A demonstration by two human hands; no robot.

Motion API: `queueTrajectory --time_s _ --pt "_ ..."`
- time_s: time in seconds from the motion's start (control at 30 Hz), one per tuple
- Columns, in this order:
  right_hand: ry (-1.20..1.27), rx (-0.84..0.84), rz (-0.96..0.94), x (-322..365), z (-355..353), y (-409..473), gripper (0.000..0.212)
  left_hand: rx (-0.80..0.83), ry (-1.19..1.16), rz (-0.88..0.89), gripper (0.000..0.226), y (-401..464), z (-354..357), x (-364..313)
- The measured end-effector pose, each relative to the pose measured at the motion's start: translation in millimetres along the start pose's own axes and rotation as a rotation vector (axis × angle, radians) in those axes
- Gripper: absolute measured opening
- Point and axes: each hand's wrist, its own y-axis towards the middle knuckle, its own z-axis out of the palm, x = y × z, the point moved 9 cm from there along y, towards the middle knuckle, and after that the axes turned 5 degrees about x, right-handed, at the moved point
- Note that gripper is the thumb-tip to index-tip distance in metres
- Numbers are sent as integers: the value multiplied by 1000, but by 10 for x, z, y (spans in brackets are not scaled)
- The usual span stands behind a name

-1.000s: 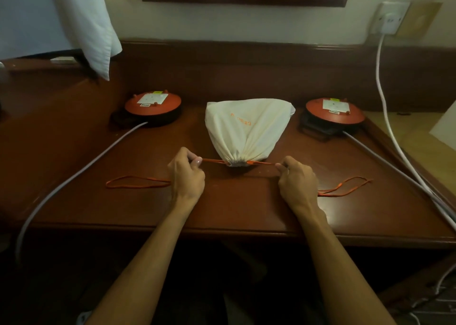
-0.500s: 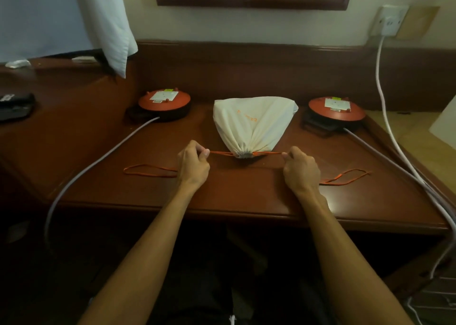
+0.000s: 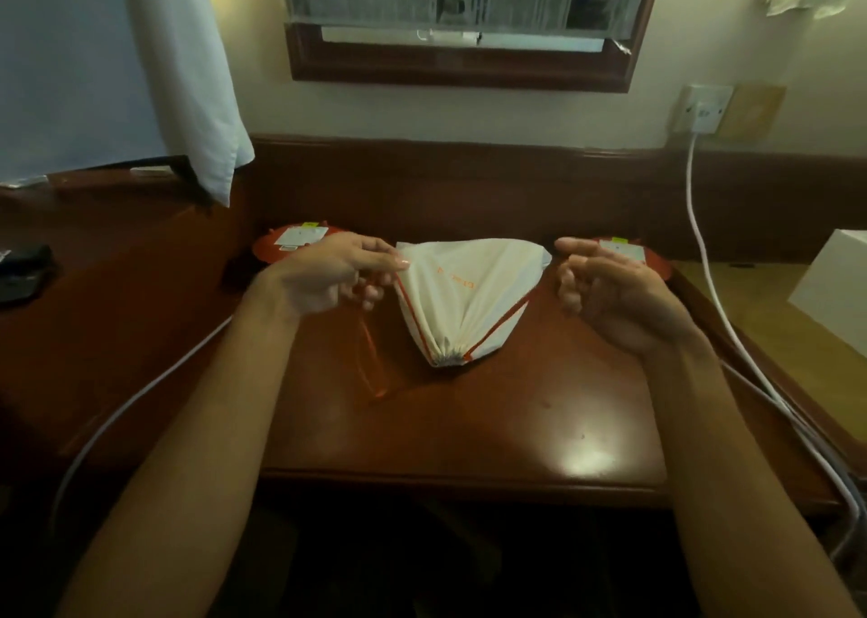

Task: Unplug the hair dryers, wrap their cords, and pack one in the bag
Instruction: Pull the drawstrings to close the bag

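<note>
Head view shows the cream drawstring cloth bag (image 3: 462,300) cinched mid-desk, its orange cords running toward the left hand (image 3: 330,272) and right hand (image 3: 610,289); whether loosely curled fingers grip them cannot be told; pulling both evenly outward should seal it.

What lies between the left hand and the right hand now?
In the head view, the cream drawstring bag lies on the desk between the left hand and the right hand.

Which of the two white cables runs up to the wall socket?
The right-hand cable: it climbs to the socket; the left cable drops off the desk edge.
</note>
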Motion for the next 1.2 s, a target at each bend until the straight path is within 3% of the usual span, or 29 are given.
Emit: queueTrajectory --time_s 0.13,0.3,0.43,0.57,0.63,0.7,0.8,0.87,0.93,1.07,1.2 --pt "120 -99 -32 247 -97 571 21 6 -193 74 7 364 -219 -447" --pt "103 -241 37 121 -283 1503 35 -135 -359 69 8 1202 -382 -577" --pt "-13 -290 102 -134 -417 2075 37 -193 -277 -4 28 1880 -357 -300" --pt "-321 -339 128 -364 -630 2258 60 -175 -106 26 61 2210 -261 50" --pt "-639 -390 117 -420 -654 2173 69 -235 -50 113 67 2252 -255 157" --pt "-1048 -400 94 -555 -571 2042 63 -328 60 215 64 2243 -259 192" --pt "-1548 -273 177 -1016 -484 1934 63 -397 709 175 49 2312 -128 374" --pt "-1641 -242 195 -1209 -532 1924 67 -401 1123 116 50 2356 30 579" --pt "-1655 -256 158 -1244 -567 1971 66 -455 1302 107 57 2360 98 666" --pt "-1670 -244 131 -1277 -653 2143 64 -506 1345 112 63 2471 82 639" --pt "-1640 -205 138 -1274 -740 2317 65 -457 1244 39 55 2590 21 625"
